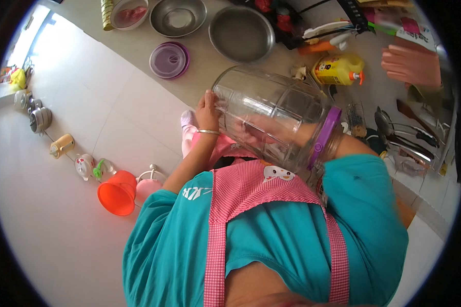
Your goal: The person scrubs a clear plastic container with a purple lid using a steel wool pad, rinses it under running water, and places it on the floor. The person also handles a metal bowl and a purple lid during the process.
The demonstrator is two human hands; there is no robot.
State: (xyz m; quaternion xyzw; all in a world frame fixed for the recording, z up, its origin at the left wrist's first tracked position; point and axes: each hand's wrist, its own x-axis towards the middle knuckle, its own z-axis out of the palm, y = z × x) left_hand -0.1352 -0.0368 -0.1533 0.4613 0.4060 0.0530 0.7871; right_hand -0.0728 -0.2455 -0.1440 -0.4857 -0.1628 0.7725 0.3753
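A large, clear glass jar (272, 90) lies on its side in front of me, its ribbed wall over the counter's front edge. A purple plastic band (325, 137) rings its neck, at the right. My left hand (208, 113), with a bangle at the wrist, grips the jar's base end. Through the jar's mouth goes my right forearm, so my right hand (255, 128) is inside, seen blurred through the glass. Whether its fingers hold anything cannot be made out. Beyond the base sits a round purple lid (169, 60) on the counter.
Two metal basins (241, 34) and a bowl of raw meat (130, 14) stand at the back. Rightward are a yellow pump bottle (336, 69), pink rubber gloves (411, 64) and kitchen utensils (401, 132). An orange bucket (117, 193) and several containers line the floor at left.
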